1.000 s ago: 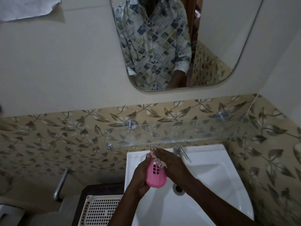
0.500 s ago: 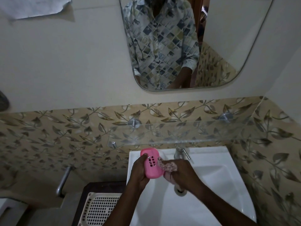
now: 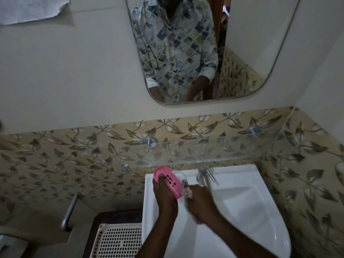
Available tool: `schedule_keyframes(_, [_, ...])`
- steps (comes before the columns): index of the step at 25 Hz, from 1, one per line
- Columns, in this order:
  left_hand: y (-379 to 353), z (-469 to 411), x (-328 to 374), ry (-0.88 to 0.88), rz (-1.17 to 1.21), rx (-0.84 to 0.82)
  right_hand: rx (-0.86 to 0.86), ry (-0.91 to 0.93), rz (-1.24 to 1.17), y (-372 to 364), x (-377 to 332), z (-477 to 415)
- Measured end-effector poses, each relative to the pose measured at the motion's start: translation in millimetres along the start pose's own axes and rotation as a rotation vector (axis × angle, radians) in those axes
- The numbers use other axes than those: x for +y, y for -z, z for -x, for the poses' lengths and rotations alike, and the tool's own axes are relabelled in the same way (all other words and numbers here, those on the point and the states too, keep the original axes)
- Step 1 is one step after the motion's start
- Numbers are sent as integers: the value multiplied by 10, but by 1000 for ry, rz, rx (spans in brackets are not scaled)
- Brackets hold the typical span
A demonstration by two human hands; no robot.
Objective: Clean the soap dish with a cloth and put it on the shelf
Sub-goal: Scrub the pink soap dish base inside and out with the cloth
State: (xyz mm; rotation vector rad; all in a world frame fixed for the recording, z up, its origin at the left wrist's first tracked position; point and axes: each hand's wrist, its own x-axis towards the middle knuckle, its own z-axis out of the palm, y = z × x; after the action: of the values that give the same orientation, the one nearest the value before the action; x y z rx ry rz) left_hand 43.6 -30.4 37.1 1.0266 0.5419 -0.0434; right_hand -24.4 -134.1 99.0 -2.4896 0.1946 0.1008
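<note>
My left hand (image 3: 164, 194) grips a pink slotted soap dish (image 3: 169, 180) above the back left corner of the white sink (image 3: 247, 200), tilted with its top end just under the glass shelf (image 3: 214, 151). My right hand (image 3: 200, 202) holds a small bunched patterned cloth (image 3: 185, 189) that touches the dish's lower right end. The glass shelf is bare and runs along the leaf-patterned tile wall on two round metal mounts.
A chrome tap (image 3: 203, 176) stands at the sink's back, right beside my right hand. A mirror (image 3: 195, 49) hangs above. A cream perforated basket (image 3: 119, 241) sits left of the sink, and a metal bar (image 3: 69, 211) is fixed on the left wall.
My left hand has raised the soap dish and swung it left toward the shelf's edge. My right hand with the cloth has slid off the dish's face to its lower right end.
</note>
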Motion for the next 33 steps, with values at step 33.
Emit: schedule_keyframes(33, [352, 118, 62, 311, -393, -444, 0, -349, -670, -64, 376, -237])
